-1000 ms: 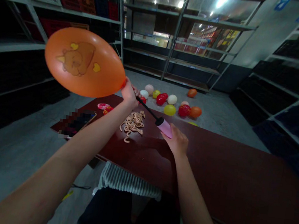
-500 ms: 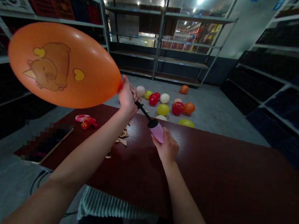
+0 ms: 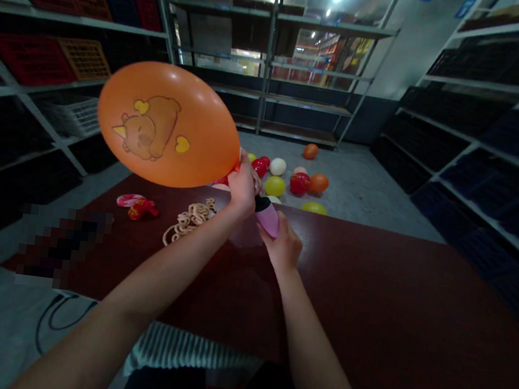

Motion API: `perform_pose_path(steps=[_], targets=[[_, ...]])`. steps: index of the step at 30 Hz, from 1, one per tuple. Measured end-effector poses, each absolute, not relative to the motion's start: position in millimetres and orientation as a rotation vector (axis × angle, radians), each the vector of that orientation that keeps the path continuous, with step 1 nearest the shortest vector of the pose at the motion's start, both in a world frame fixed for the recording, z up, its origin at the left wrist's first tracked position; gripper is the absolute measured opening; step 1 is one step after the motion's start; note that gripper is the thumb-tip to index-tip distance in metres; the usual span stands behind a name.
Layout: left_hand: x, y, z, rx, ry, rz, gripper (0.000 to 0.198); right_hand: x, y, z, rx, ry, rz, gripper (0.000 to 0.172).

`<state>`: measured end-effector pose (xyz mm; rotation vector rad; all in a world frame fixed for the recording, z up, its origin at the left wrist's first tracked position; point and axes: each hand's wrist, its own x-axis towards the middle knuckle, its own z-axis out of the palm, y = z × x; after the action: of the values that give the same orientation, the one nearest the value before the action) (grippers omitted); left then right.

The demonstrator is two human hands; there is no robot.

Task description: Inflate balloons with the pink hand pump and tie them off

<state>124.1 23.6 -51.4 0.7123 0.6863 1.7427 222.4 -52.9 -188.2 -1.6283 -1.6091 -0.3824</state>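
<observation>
Mid-inflation above the worktop: left hand fingers pinching orange balloon neck onto pink pump, right hand fingers wrapped around pump; next, probably another stroke.

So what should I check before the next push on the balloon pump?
1. Left hand pinches the neck of the orange balloon: ok.
2. Right hand grips the pink pump: ok.
3. Pump handle pulled out for a stroke: not ok, no rod shows between the hands.
4. Neck sealed on the nozzle: cannot tell, fingers cover it.
5. Balloon clear of the shelf on the left: ok, a gap shows.
6. Balloon clear of the pile of uninflated balloons on the table: ok, it is above them.
</observation>
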Motion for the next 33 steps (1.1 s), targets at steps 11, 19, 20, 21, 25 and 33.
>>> perform_pose_path(steps=[11,19,20,21,25,33], targets=[[26.4,8.3,-26.9,0.49,0.706,1.885,0.062,213.0,-63.5,-186.5,-1.478,-1.837,-0.538,0.051],[-32.0,-4.1,9.5,0.487,0.718,1.931,0.06,204.4,-62.1,-188.2,-1.412,-1.888,-0.516,0.052],[-31.8,-4.8,13.0,0.507,0.708,1.928,0.06,203.0,-61.2,-188.9,-1.402,-1.88,-0.492,0.052],[-29.5,-4.9,16.4,0.529,0.693,1.929,0.06,202.1,-60.2,-190.0,-1.388,-1.87,-0.464,0.052],[-1.1,0.6,32.1,0.632,0.619,1.942,0.059,203.7,-57.2,-195.9,-1.364,-1.779,-0.321,0.053],[95.2,25.7,28.5,0.933,0.594,1.74,0.067,210.1,-52.2,-199.2,-1.477,-1.559,-0.069,0.055]])
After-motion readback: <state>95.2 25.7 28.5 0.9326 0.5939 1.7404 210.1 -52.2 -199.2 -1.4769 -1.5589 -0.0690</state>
